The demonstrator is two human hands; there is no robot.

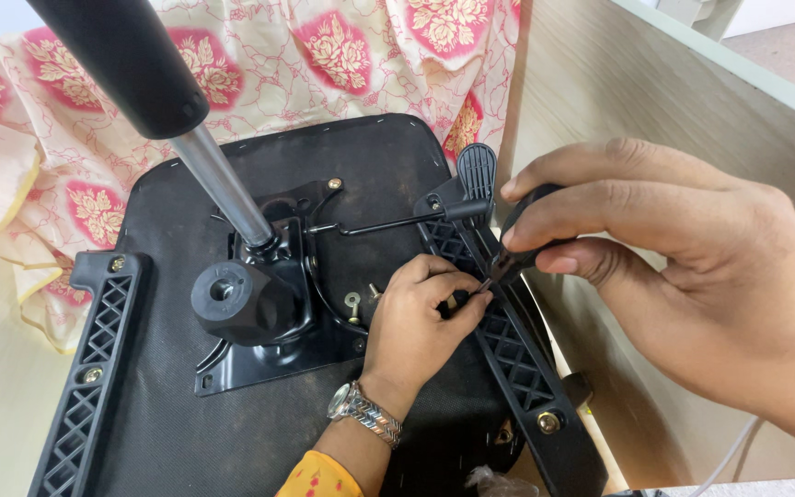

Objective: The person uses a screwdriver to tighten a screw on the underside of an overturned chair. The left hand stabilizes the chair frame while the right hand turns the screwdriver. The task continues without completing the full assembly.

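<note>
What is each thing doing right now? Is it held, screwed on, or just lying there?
Screwdriver: held in right hand, tip at armrest bracket.
Left hand: steadying the spot by the tip.
Seat: upside down.
Gas cylinder: standing in mechanism plate.
Left bracket: bolted.

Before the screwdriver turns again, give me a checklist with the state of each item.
1. Screwdriver held in right hand: ok.
2. Tip set at the armrest bracket, at the left hand's fingertips: ok.
3. Tip seated in a screw head: cannot tell, fingers hide it.
4. Bolt fitted at the bracket's near end: ok.
5. Left fingers apart from the tip: not ok, they touch beside it.
6. Upturned seat lying flat: ok.
</note>
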